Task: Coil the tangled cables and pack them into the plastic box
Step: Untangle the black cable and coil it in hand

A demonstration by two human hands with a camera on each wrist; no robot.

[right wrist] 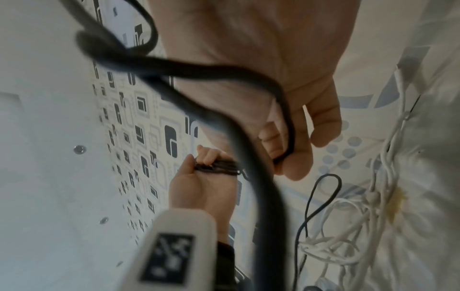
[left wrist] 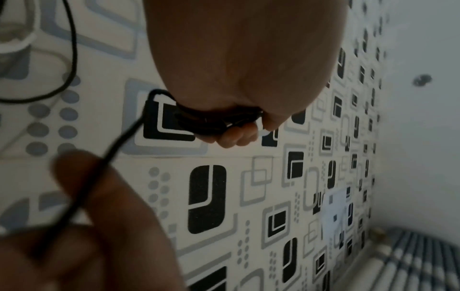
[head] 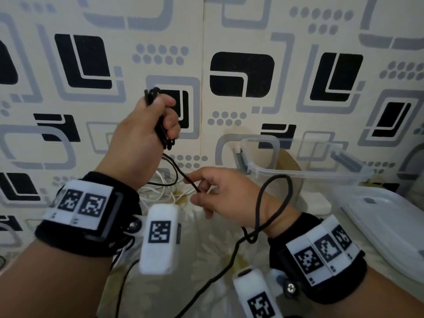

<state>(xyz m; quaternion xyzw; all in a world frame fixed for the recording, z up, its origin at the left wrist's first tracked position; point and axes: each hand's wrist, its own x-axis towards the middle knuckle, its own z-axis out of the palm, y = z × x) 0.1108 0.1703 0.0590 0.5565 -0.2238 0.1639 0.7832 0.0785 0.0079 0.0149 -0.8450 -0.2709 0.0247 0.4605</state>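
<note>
Looped over the right hand [head: 220,193], which pinches it, black cable [head: 273,203] rises toward eleven o'clock into the left hand's [head: 146,131] gripped coil [head: 160,125]; only the head view shows the plastic box [head: 305,161].

The head view looks forward and down over both wrists; each wrist view looks closely along its palm, sharing the black-and-grey patterned wallpaper [head: 241,74].

A home: patterned wallpaper [head: 241,74], flowered bedsheet [head: 206,260].

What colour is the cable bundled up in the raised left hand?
Black. The coiled cable gripped in the left hand shows best in the head view.
</note>
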